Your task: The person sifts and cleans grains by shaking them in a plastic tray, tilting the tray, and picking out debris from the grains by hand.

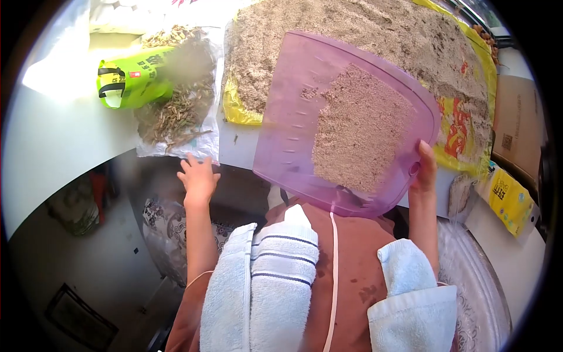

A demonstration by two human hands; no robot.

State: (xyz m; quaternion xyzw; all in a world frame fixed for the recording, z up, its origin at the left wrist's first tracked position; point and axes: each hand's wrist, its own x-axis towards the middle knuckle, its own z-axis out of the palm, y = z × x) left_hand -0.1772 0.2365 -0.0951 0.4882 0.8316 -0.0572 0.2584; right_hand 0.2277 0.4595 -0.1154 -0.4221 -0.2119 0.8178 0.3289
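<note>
A purple translucent plastic scoop tray [287, 135] is tilted in front of my body, with a heap of small pale brown grains [363, 129] on its right part. My right hand [426, 170] grips the tray's right edge near a small hole. Off the tray, my left hand [199, 179] has its fingers spread and holds nothing, just below the edge of a white plastic sheet [205, 144]. Dried plant pieces [179, 117] lie on that sheet. Behind the tray, a yellow sheet [243, 111] is covered with more grains [375, 29].
A bright green bag [132, 79] with black handles lies on the white table [70, 129] at the left. To the right are a cardboard box [519, 120] and a yellow packet [507, 199]. A light blue towel [281, 287] hangs over my front.
</note>
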